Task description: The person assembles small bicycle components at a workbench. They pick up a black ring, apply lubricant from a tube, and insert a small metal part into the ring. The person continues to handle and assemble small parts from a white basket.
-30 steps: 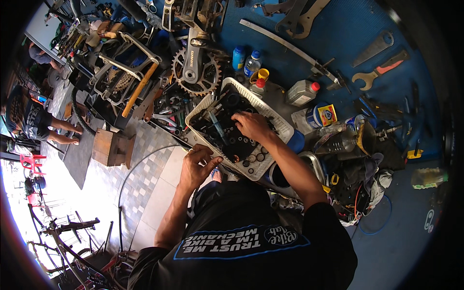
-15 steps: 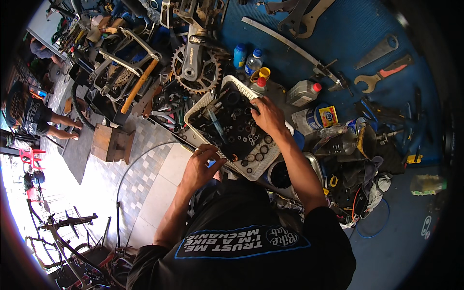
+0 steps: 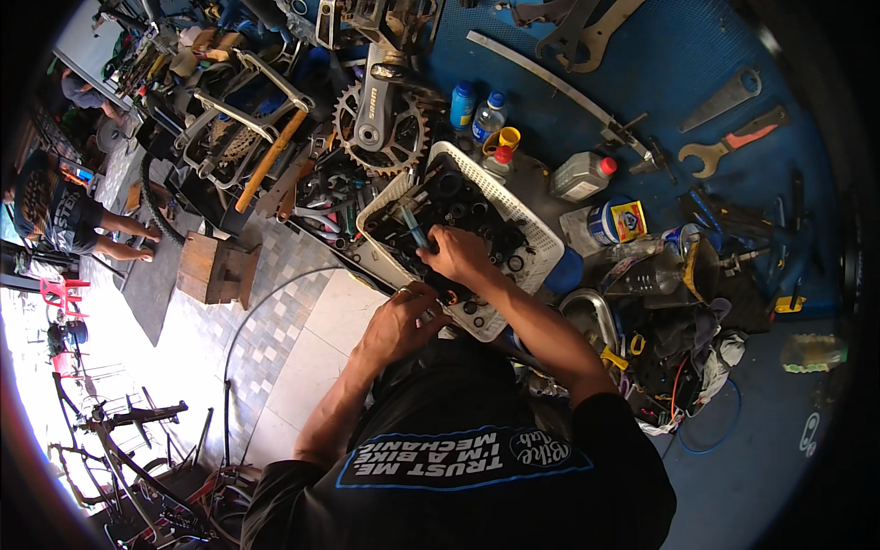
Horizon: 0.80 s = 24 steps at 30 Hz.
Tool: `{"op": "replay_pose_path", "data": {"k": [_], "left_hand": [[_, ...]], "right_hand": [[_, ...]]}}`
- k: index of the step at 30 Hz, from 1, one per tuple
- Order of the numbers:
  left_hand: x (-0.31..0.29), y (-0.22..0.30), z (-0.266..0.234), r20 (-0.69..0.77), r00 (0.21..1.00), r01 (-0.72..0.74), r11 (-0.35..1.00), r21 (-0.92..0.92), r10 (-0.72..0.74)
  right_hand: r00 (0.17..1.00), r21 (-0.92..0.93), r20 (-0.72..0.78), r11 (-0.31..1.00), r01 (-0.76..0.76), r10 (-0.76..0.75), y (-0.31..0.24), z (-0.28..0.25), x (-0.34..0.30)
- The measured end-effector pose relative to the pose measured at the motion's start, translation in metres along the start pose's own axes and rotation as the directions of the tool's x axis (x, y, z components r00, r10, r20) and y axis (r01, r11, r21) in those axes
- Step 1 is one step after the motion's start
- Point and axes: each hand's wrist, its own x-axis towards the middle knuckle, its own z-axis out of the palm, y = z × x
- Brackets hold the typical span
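A cream plastic basket (image 3: 500,197), full of dark rings, washers and small metal parts, lies in front of me. My right hand (image 3: 456,257) reaches over its right side into the parts. Its curled fingers meet the lower end of a translucent blue-grey tube-like piece (image 3: 414,225); the fingertips are hidden, so a grip on it cannot be confirmed. At the basket's near left edge is my left hand (image 3: 401,323), a ring on one finger, with its fingers bent together around something small that I cannot make out. An orange ring (image 3: 450,297) lies near it.
A crankset with a toothed chainring (image 3: 380,128) stands beyond the basket. Bottles, including a grey one with a red cap (image 3: 584,176), and a tub (image 3: 616,222) stand to the right. Wrenches (image 3: 733,140) hang on the blue board. Another person (image 3: 69,215) is at far left.
My right hand has moved left from the basket's far right rim down into the parts. My left hand has shifted slightly right and lower, its fingers more closed.
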Motion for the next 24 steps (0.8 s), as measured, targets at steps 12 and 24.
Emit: {"op": "replay_pose_path", "data": {"k": [12, 24], "left_hand": [[-0.01, 0.003, -0.015, -0.064, 0.998, 0.009, 1.0, 0.011, -0.008], [0.004, 0.011, -0.021, -0.043, 0.998, -0.035, 0.999, 0.032, 0.036]], "right_hand": [[0.957, -0.202, 0.244, 0.957, 0.21, -0.158, 0.004, -0.057, -0.04], [0.823, -0.424, 0.565, 0.878, 0.22, 0.067, 0.003, -0.071, -0.065]]}}
